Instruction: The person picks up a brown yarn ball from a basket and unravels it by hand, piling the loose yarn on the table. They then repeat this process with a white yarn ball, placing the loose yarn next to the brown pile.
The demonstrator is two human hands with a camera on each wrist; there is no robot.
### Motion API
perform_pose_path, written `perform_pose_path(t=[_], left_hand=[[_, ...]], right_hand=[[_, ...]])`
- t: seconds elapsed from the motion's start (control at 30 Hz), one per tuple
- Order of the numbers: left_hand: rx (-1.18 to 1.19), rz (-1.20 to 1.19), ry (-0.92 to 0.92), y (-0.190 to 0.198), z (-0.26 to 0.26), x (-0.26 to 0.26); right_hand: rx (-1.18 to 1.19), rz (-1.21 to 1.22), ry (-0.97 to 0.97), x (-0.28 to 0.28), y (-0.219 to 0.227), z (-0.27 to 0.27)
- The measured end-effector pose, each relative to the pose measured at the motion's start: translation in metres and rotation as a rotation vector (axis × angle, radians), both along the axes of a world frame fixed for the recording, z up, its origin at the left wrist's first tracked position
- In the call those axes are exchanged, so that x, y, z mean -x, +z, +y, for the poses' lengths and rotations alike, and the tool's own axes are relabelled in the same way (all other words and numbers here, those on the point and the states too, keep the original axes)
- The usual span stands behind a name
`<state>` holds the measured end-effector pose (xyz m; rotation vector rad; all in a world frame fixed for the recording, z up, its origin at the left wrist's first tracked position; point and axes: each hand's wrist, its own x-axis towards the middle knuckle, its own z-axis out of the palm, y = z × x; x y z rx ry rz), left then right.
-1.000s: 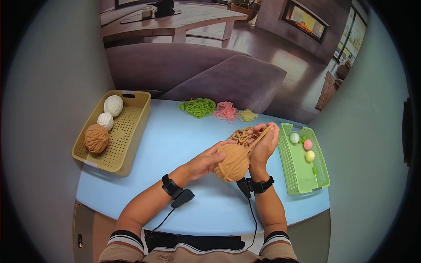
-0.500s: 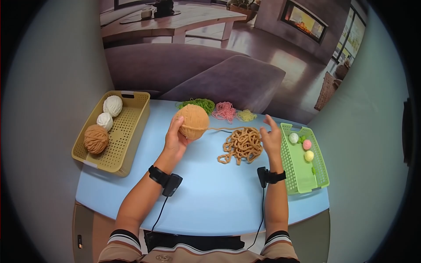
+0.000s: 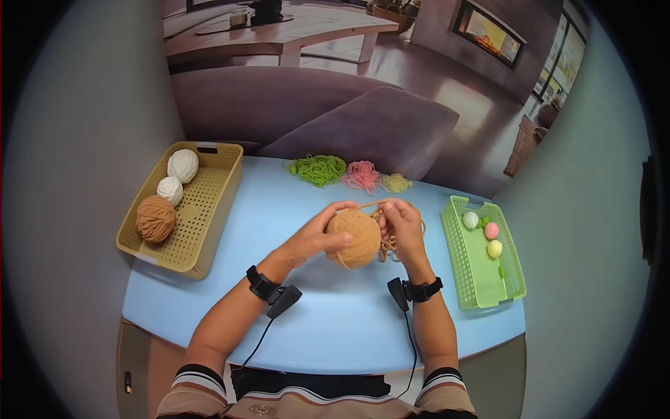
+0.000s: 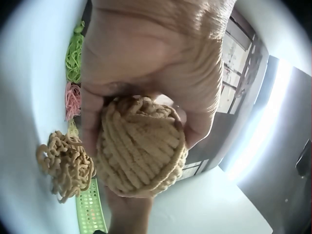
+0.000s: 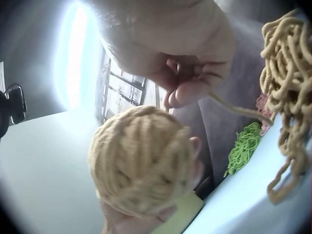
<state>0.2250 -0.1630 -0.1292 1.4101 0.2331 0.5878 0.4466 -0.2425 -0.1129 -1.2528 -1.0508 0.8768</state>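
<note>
My left hand (image 3: 314, 237) grips a tan yarn ball (image 3: 354, 239) above the middle of the table, its fingers and thumb round the ball's side. Close beside the ball, my right hand (image 3: 406, 234) pinches the tan strand (image 5: 229, 105) between curled fingers. That strand runs from the ball through the right hand to a loose tan yarn pile (image 4: 68, 165) on the table. In the head view the ball and right hand hide much of the pile. Thick wound strands cover the ball in both wrist views.
A brown basket (image 3: 204, 241) at left holds two white balls (image 3: 183, 166) and a darker tan ball (image 3: 155, 218). At right, a green basket (image 3: 481, 286) holds several small balls. Green (image 3: 319, 170), pink (image 3: 361, 176) and yellow yarn (image 3: 396, 183) lie along the back.
The ball went up and left in the left hand, away from the right, then came back toward the middle. My right hand has closed in on the ball again and holds the strand.
</note>
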Motion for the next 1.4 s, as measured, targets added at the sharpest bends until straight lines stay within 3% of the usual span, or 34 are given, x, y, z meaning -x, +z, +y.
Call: perform_pose_path(t=[0.1,0.2,0.3,0.4,0.5,0.63,0.73,0.77,0.87,1.03,1.13,1.23,1.33,1.4], left_hand=[[-0.04,0.043,0.021,-0.006,-0.016,-0.012],[0.349,-0.033,-0.123,-0.005,-0.03,-0.015],[0.442,-0.089,-0.204,-0.005,-0.027,-0.015],[0.326,-0.011,-0.085,-0.008,-0.03,-0.02],[0.318,-0.002,0.148,-0.008,-0.024,-0.017],[0.473,-0.211,0.282,-0.002,0.002,-0.003],[0.532,-0.31,0.214,0.008,0.01,0.009],[0.509,-0.292,0.243,0.01,0.009,0.007],[0.454,-0.37,0.087,0.012,0.004,0.01],[0.287,-0.335,-0.159,0.005,0.002,0.01],[0.192,-0.245,-0.233,0.007,0.006,0.014],[0.24,-0.231,-0.232,0.002,0.009,0.016],[0.351,-0.333,-0.231,-0.008,0.011,0.013],[0.389,-0.38,-0.243,-0.013,0.011,0.011]], right_hand=[[-0.253,0.158,-0.168,0.018,0.004,-0.001],[-0.376,0.249,-0.254,0.03,0.009,-0.004],[-0.483,0.355,-0.313,0.035,0.016,-0.007],[-0.586,0.404,-0.29,0.036,0.027,-0.01],[-0.656,0.39,-0.319,0.017,0.043,-0.014],[-0.477,0.043,-0.419,-0.055,0.023,-0.01],[-0.165,-0.46,-0.615,-0.073,0.016,-0.009],[-0.164,-0.446,-0.609,-0.075,0.018,-0.006],[-0.198,-0.246,-0.179,-0.025,0.027,-0.009],[0.116,-0.106,0.462,0.018,0.007,-0.005],[0.088,-0.132,0.496,0.024,0.008,-0.008],[0.149,-0.16,0.341,0.01,0.0,-0.003],[0.016,0.002,0.05,0.0,0.004,-0.003],[-0.063,0.025,-0.04,0.002,0.007,-0.002]])
